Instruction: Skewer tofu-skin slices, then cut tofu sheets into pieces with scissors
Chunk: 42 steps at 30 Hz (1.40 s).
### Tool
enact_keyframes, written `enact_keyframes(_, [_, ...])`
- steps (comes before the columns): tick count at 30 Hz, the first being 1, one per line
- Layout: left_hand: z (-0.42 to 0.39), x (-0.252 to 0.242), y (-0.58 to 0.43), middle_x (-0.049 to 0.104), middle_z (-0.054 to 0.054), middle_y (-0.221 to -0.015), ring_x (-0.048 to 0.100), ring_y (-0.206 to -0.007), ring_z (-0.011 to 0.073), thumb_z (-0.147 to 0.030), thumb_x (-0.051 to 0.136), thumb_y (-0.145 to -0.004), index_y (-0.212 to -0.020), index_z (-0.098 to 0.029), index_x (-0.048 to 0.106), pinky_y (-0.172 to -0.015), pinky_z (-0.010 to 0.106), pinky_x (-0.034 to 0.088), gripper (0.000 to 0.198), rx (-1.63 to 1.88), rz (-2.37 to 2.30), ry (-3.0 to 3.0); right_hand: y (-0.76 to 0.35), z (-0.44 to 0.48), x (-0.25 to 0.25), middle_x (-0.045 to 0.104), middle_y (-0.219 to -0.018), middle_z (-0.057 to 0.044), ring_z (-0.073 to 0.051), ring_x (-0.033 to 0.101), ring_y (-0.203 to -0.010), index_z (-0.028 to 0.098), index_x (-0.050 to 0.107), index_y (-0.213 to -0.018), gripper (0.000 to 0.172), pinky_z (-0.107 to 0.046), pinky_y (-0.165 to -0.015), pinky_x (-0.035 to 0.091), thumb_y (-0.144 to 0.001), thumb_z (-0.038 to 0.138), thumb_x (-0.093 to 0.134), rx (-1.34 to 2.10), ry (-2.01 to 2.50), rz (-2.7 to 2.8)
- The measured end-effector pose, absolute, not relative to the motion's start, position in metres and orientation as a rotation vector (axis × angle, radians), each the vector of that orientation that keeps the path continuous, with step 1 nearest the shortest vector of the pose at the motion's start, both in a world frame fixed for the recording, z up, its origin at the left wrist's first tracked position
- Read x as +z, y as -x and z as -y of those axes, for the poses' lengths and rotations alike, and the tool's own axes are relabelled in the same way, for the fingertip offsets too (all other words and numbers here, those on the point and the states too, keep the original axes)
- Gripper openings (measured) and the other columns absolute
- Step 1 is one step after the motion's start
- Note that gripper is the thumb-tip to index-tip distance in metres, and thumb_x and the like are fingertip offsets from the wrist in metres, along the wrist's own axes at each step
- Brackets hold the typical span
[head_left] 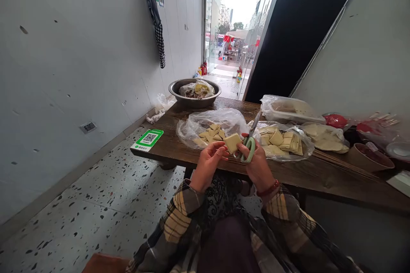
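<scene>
A pale yellow square sheet, looking like dried tofu (232, 143), is held up between my hands over the table's front edge. My left hand (209, 164) is closed at its lower left corner. In my right hand (257, 166) are scissors with green handles (249, 150), blades pointing up and away; its thumb meets the square's right edge. Behind the left hand, cut tofu pieces (211, 135) lie on a clear plastic bag (188, 130). To the right, more tofu squares (290, 143) are stacked on another open bag (309, 149).
The dark wooden table (323, 175) bears a metal basin (174, 89) with bagged food, a green QR card (149, 138) and a plastic-wrapped tray (288, 108). Thin sticks (344, 163) lie at right beside a brown bowl (371, 156). A wall is at left.
</scene>
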State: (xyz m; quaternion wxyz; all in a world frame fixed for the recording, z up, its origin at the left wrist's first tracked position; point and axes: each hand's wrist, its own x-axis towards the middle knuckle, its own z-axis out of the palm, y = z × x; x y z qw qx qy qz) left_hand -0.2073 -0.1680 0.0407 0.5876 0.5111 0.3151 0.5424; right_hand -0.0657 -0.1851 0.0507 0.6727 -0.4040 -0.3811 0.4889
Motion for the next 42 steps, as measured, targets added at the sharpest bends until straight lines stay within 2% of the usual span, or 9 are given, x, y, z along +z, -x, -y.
enact_keyframes(3, [0.172, 0.041, 0.184, 0.069, 0.007, -0.095, 0.063, -0.078, 0.0150, -0.041, 0.069, -0.077, -0.099, -0.013, 0.066, -0.069, 0.026, 0.052, 0.036, 1.217, -0.736, -1.198, 0.057, 0.186, 0.049, 0.061, -0.085, 0.004, -0.011, 0.060, -0.068, 0.024, 0.053, -0.112, 0.048, -0.024, -0.063, 0.051, -0.071, 0.032, 0.076, 1.009, 0.928, 0.893])
enact_keyframes(7, [0.165, 0.044, 0.168, 0.070, 0.004, -0.086, 0.062, -0.072, 0.0122, -0.038, 0.072, -0.073, -0.088, -0.013, 0.066, -0.067, 0.024, 0.050, 0.030, 1.371, -0.807, -1.157, 0.039, 0.187, 0.050, 0.066, -0.089, 0.001, -0.015, 0.063, -0.074, 0.024, 0.054, -0.116, 0.054, -0.028, -0.068, 0.053, -0.069, 0.035, 0.077, 0.996, 0.965, 1.056])
enact_keyframes(11, [0.152, 0.055, 0.178, 0.070, 0.003, -0.086, 0.067, -0.074, 0.0130, -0.037, 0.073, -0.072, -0.090, -0.014, 0.062, -0.073, 0.026, 0.053, 0.031, 1.414, -0.774, -1.047, 0.006, 0.194, 0.045, 0.070, -0.088, -0.003, -0.018, 0.065, -0.075, 0.019, 0.058, -0.122, 0.053, -0.034, -0.074, 0.053, -0.075, 0.040, 0.071, 0.983, 1.092, 1.300])
enact_keyframes(14, [0.146, 0.063, 0.187, 0.070, 0.003, -0.079, 0.069, -0.068, 0.0133, -0.036, 0.075, -0.071, -0.091, -0.014, 0.059, -0.069, 0.026, 0.055, 0.034, 1.383, -0.737, -0.989, -0.019, 0.202, 0.035, 0.070, -0.087, -0.005, -0.020, 0.065, -0.077, 0.014, 0.061, -0.123, 0.057, -0.036, -0.075, 0.051, -0.075, 0.042, 0.071, 0.911, 1.228, 1.432])
enact_keyframes(18, [0.143, 0.069, 0.189, 0.069, 0.001, -0.073, 0.069, -0.063, 0.0128, -0.030, 0.078, -0.069, -0.087, -0.014, 0.055, -0.064, 0.024, 0.056, 0.033, 1.419, -0.727, -0.890, -0.034, 0.209, 0.034, 0.070, -0.089, -0.005, -0.022, 0.063, -0.082, 0.017, 0.060, -0.126, 0.058, -0.035, -0.078, 0.050, -0.075, 0.043, 0.071, 0.928, 1.259, 1.656])
enact_keyframes(25, [0.144, 0.064, 0.189, 0.069, 0.002, -0.072, 0.068, -0.060, 0.0120, -0.026, 0.078, -0.069, -0.087, -0.012, 0.057, -0.061, 0.024, 0.057, 0.031, 1.443, -0.759, -0.881, -0.027, 0.215, 0.057, 0.057, -0.082, -0.002, -0.014, 0.050, -0.067, 0.017, 0.055, -0.128, 0.059, -0.027, -0.061, 0.045, -0.080, 0.052, 0.063, 1.364, 1.030, 1.831])
enact_keyframes(28, [0.146, 0.060, 0.185, 0.070, 0.003, -0.073, 0.067, -0.060, 0.0117, -0.027, 0.078, -0.069, -0.088, -0.012, 0.058, -0.061, 0.024, 0.057, 0.031, 1.448, -0.741, -0.904, -0.028, 0.214, 0.054, 0.054, -0.083, -0.002, -0.013, 0.047, -0.066, 0.017, 0.053, -0.129, 0.061, -0.027, -0.060, 0.044, -0.082, 0.053, 0.063, 1.497, 1.032, 1.789])
enact_keyframes(33, [0.148, 0.057, 0.174, 0.069, 0.003, -0.074, 0.068, -0.062, 0.0122, -0.025, 0.077, -0.070, -0.087, -0.012, 0.056, -0.063, 0.025, 0.057, 0.030, 1.445, -0.722, -0.882, -0.033, 0.207, 0.056, 0.054, -0.088, -0.003, -0.014, 0.049, -0.070, 0.017, 0.049, -0.132, 0.060, -0.028, -0.064, 0.045, -0.085, 0.052, 0.061, 1.599, 1.032, 1.774])
enact_keyframes(42, [0.145, 0.057, 0.159, 0.067, 0.004, -0.069, 0.066, -0.058, 0.0121, -0.018, 0.071, -0.077, -0.082, -0.011, 0.054, -0.060, 0.025, 0.057, 0.019, 1.408, -0.755, -0.863, -0.029, 0.198, 0.061, 0.053, -0.078, -0.001, -0.014, 0.047, -0.065, 0.020, 0.054, -0.127, 0.062, -0.026, -0.057, 0.042, -0.079, 0.056, 0.065, 1.681, 0.999, 1.642])
